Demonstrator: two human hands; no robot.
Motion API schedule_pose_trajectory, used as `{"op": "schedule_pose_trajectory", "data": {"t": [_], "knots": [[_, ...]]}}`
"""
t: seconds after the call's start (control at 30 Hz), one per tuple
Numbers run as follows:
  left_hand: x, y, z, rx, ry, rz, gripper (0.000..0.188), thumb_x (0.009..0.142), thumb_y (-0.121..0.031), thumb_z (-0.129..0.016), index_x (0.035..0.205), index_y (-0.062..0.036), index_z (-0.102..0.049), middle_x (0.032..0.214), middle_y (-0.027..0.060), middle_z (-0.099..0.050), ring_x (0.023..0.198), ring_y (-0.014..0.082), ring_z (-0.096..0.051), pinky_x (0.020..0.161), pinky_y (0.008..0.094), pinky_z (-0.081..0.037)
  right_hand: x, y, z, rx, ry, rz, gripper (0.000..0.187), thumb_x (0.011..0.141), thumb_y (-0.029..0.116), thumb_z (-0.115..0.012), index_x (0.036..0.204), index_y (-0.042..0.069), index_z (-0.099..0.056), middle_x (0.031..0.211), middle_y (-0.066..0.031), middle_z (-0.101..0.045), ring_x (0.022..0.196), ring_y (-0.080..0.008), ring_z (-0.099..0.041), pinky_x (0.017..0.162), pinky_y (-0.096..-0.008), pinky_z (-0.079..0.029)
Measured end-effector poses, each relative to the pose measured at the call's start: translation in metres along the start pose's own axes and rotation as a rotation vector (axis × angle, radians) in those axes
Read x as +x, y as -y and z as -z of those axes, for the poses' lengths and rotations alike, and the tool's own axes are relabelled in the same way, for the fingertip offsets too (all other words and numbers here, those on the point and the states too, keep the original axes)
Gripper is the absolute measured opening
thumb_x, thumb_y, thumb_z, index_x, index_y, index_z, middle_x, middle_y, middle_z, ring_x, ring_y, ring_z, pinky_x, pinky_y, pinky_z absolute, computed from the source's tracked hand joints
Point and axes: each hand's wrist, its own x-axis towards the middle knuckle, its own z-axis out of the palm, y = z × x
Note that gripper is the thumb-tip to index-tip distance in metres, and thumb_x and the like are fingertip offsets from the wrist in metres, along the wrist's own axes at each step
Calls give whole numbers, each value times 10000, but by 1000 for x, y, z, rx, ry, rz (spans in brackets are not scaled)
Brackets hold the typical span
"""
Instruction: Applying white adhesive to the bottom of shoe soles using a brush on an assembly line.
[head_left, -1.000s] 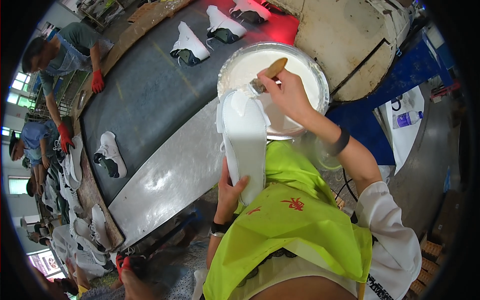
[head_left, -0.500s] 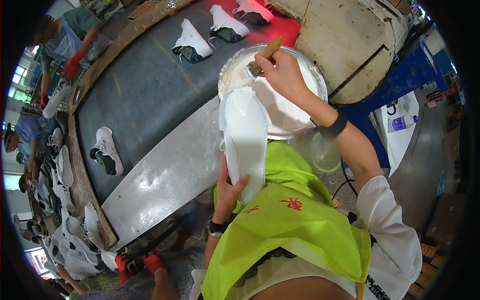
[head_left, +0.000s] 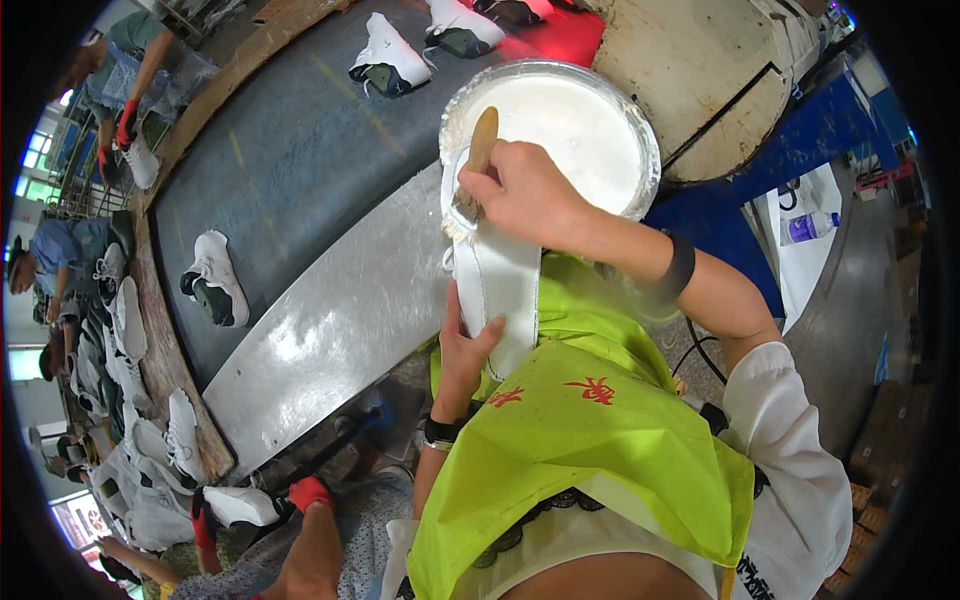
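We apparently coat the shoe (head_left: 507,288) toward twelve o'clock, right hand (head_left: 525,195) gripping brush (head_left: 483,138); left hand (head_left: 465,357), clasping shoe, should steady next stroke.

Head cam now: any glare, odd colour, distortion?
Head view: strong glare on the metal sheet, the white contents of the pan nearly washed out; head view: red light tints the dark work surface at top; head view: fisheye bends the wooden edge and blackens the corners.

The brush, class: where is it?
Head view, upper middle: the brush is in the right hand, at the far end of the white shoe, near the bucket.
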Motion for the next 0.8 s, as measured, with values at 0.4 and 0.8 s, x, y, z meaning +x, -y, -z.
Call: {"op": "schedule_pose_trajectory", "data": {"t": [0.4, 0.8], "knots": [[1, -3, -4, 17, -20, 32, 800, 844, -117, -699, 1489, 23, -248, 1317, 129, -518, 1120, 175, -535, 939, 294, -445, 4, -11, -10, -98, -44, 162, 353, 890, 230, -627, 776, -103, -605, 689, -274, -614, 652, -394, -639, 622, -422, -498], [0, -9, 1, -145, 38, 55, 753, 872, -106, -626, 1509, -28, -232, 1317, 137, -520, 1129, 194, -543, 931, 317, -468, -36, -71, 2, -23, -64, 630, 125, 893, 84, -558, 1010, 76, -603, 1009, -96, -619, 940, -288, -611, 806, -358, -504]]}}
